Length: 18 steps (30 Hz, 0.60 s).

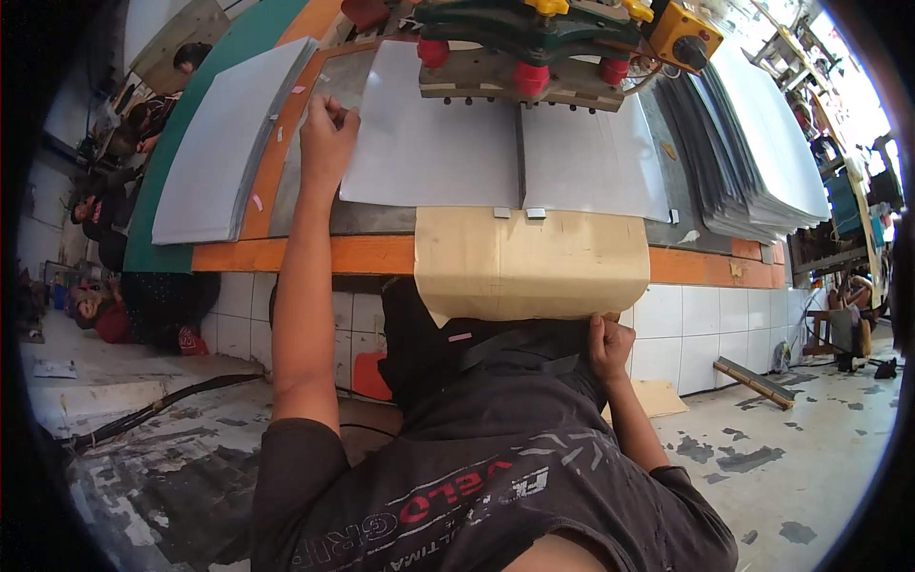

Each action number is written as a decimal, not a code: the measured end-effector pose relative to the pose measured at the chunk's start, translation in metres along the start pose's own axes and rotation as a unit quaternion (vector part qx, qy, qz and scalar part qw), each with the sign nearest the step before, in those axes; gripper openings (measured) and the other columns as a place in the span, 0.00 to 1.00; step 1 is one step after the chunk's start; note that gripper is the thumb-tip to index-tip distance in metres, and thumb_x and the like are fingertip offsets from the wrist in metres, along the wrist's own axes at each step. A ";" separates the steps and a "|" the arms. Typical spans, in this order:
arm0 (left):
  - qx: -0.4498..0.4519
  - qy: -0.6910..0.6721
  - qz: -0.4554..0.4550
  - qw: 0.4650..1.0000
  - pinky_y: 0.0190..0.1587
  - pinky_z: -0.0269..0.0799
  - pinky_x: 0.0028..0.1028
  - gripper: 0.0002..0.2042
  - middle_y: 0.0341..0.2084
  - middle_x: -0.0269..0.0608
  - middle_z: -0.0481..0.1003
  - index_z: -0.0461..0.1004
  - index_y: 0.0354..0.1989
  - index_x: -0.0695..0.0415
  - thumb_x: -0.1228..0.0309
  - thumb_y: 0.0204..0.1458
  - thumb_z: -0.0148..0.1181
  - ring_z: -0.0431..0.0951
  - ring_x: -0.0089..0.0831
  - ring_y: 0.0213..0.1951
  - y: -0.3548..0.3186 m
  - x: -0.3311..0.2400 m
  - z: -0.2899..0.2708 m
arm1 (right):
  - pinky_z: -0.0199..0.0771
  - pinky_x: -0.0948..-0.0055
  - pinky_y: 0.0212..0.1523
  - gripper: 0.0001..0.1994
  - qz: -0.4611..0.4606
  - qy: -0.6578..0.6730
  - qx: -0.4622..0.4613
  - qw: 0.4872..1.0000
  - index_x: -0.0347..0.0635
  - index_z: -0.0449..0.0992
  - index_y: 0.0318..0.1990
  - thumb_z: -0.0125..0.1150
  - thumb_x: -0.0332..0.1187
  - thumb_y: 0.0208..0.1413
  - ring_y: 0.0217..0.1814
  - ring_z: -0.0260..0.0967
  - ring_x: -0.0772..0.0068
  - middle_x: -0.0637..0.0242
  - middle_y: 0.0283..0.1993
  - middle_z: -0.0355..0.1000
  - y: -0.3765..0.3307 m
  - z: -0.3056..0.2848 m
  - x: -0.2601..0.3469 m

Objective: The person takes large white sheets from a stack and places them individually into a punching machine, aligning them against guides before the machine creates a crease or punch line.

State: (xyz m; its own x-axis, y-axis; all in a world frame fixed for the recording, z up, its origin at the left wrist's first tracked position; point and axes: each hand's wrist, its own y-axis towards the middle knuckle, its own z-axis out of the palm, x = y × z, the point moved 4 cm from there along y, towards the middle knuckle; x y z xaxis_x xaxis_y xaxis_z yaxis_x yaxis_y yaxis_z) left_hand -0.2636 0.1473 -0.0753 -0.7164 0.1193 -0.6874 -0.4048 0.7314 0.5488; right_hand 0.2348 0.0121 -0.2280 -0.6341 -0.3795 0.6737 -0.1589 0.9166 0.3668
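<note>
Up on the workbench [315, 255], the person's left hand [329, 129] is resting with its fingers curled into a loose fist, pressing on the top left corner of a pale grey sheet [429, 143]. That sheet is lying flat on the dark bench top, with its far edge tucked under a green machine [524, 43] that has red knobs and yellow parts. A second grey sheet [596, 157] is lying just beside it on the right, the two meeting along a dark seam.

Lower down, the right hand [608, 345] is gripping the bottom right corner of a tan cardboard piece [529, 265], fingers closed around its edge. This cardboard is hanging over the orange front edge of the bench, its top touching the near edges of the grey sheets, and it is curving down toward the person's dark shirt [496, 477].

A stack of grey sheets [214, 148] is sitting to the left of the left hand, and a taller pile of sheets [762, 143] is sitting well off to the right. White tiles [701, 324] are covering the bench front below.
</note>
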 end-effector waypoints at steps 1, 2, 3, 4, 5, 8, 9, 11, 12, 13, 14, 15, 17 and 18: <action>0.001 -0.002 -0.001 1.000 0.37 0.72 0.30 0.12 0.27 0.39 0.71 0.64 0.37 0.62 0.74 0.55 0.64 0.73 0.27 0.31 0.001 0.002 0.000 | 0.57 0.59 0.18 0.23 -0.002 0.000 0.003 1.000 0.40 0.65 0.15 0.56 0.35 0.66 0.12 0.61 0.52 0.55 0.12 0.60 0.000 0.000 0.000; 0.003 -0.005 -0.001 1.000 0.38 0.72 0.31 0.12 0.27 0.40 0.71 0.64 0.38 0.61 0.73 0.55 0.64 0.74 0.27 0.31 0.001 0.001 0.000 | 0.57 0.59 0.18 0.24 0.001 0.002 0.002 1.000 0.40 0.65 0.15 0.56 0.34 0.66 0.12 0.60 0.52 0.55 0.11 0.59 0.000 0.000 0.000; 0.001 -0.005 -0.002 1.000 0.38 0.72 0.31 0.12 0.27 0.40 0.71 0.64 0.38 0.61 0.73 0.55 0.64 0.74 0.27 0.31 0.001 -0.001 -0.001 | 0.56 0.59 0.18 0.24 0.003 0.003 0.001 1.000 0.40 0.64 0.15 0.56 0.34 0.66 0.11 0.60 0.53 0.55 0.11 0.59 -0.001 0.000 -0.001; 0.006 0.001 -0.011 1.000 0.39 0.73 0.33 0.12 0.28 0.43 0.74 0.65 0.39 0.62 0.73 0.54 0.64 0.77 0.32 0.32 0.001 -0.002 0.000 | 0.56 0.59 0.18 0.24 0.002 0.003 0.003 1.000 0.40 0.64 0.15 0.56 0.34 0.66 0.11 0.60 0.53 0.55 0.11 0.59 -0.001 0.000 -0.001; 0.011 0.006 -0.021 1.000 0.41 0.75 0.35 0.13 0.30 0.46 0.76 0.66 0.40 0.63 0.74 0.53 0.64 0.80 0.36 0.33 0.000 -0.003 -0.001 | 0.56 0.59 0.18 0.24 0.002 0.003 0.003 1.000 0.40 0.64 0.15 0.56 0.34 0.66 0.11 0.60 0.53 0.55 0.11 0.58 0.000 0.000 0.000; 0.008 0.024 -0.018 1.000 0.41 0.75 0.35 0.12 0.29 0.47 0.76 0.66 0.40 0.63 0.74 0.53 0.63 0.81 0.37 0.34 -0.001 -0.006 -0.002 | 0.55 0.59 0.18 0.24 -0.003 0.000 0.004 1.000 0.40 0.64 0.15 0.55 0.33 0.66 0.11 0.59 0.53 0.55 0.11 0.57 0.001 0.000 0.001; 0.005 0.025 -0.020 0.999 0.41 0.75 0.35 0.12 0.29 0.47 0.76 0.66 0.40 0.63 0.74 0.53 0.63 0.81 0.37 0.34 0.000 -0.005 -0.003 | 0.55 0.60 0.18 0.24 -0.006 -0.001 0.001 1.000 0.40 0.64 0.15 0.55 0.33 0.66 0.11 0.59 0.53 0.55 0.11 0.57 0.001 0.001 0.000; 0.006 0.009 -0.016 1.000 0.40 0.75 0.36 0.12 0.29 0.48 0.77 0.66 0.40 0.63 0.74 0.52 0.63 0.81 0.39 0.33 0.000 -0.004 -0.002 | 0.52 0.61 0.17 0.25 -0.008 0.008 -0.001 1.000 0.39 0.63 0.15 0.54 0.35 0.67 0.11 0.55 0.61 0.58 0.11 0.55 0.000 0.002 -0.002; 0.004 0.009 -0.018 1.000 0.40 0.75 0.36 0.12 0.29 0.48 0.77 0.66 0.40 0.63 0.74 0.52 0.63 0.81 0.39 0.33 0.001 -0.004 -0.002 | 0.49 0.63 0.17 0.27 -0.007 0.017 -0.005 1.000 0.37 0.62 0.15 0.53 0.37 0.69 0.10 0.51 0.69 0.60 0.10 0.53 -0.001 0.003 -0.003; 0.005 0.004 -0.017 1.000 0.40 0.75 0.36 0.12 0.28 0.48 0.77 0.66 0.39 0.62 0.74 0.52 0.63 0.81 0.40 0.33 0.001 -0.004 -0.002 | 0.49 0.63 0.17 0.27 -0.009 0.017 -0.003 1.000 0.37 0.62 0.15 0.53 0.37 0.69 0.10 0.51 0.69 0.60 0.10 0.53 -0.001 0.004 -0.004; 0.006 -0.001 -0.017 1.000 0.39 0.75 0.36 0.12 0.27 0.48 0.77 0.65 0.39 0.62 0.74 0.52 0.63 0.81 0.40 0.32 0.001 -0.003 -0.002 | 0.49 0.63 0.17 0.27 -0.010 0.015 -0.007 1.000 0.37 0.62 0.15 0.54 0.37 0.69 0.10 0.51 0.69 0.61 0.10 0.54 -0.001 0.005 -0.005; 0.004 -0.001 -0.019 1.000 0.39 0.75 0.36 0.12 0.27 0.48 0.77 0.65 0.39 0.62 0.74 0.52 0.63 0.81 0.40 0.32 0.001 -0.002 -0.002 | 0.49 0.64 0.16 0.27 -0.010 0.012 -0.011 1.000 0.37 0.62 0.14 0.54 0.38 0.69 0.10 0.51 0.70 0.62 0.10 0.54 -0.002 0.004 -0.005; 0.009 -0.005 -0.016 1.000 0.38 0.73 0.32 0.11 0.27 0.42 0.76 0.66 0.38 0.61 0.72 0.55 0.64 0.78 0.29 0.31 0.001 -0.001 -0.001 | 0.51 0.62 0.17 0.26 0.000 0.012 -0.001 1.000 0.38 0.63 0.14 0.54 0.36 0.68 0.10 0.54 0.62 0.59 0.11 0.56 -0.002 0.003 -0.005; 0.007 -0.004 -0.018 1.000 0.38 0.73 0.32 0.11 0.27 0.42 0.76 0.66 0.38 0.61 0.72 0.55 0.64 0.78 0.29 0.31 0.000 0.000 -0.002 | 0.54 0.60 0.18 0.25 0.012 0.012 0.007 1.000 0.39 0.63 0.15 0.54 0.34 0.67 0.10 0.57 0.55 0.55 0.11 0.57 -0.003 0.003 -0.005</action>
State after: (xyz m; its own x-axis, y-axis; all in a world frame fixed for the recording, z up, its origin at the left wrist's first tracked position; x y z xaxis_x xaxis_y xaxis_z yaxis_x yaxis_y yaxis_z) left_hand -0.2647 0.1461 -0.0739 -0.6969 0.0990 -0.7103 -0.4213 0.7450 0.5172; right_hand 0.2365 0.0121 -0.2346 -0.6200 -0.3604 0.6969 -0.1554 0.9271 0.3412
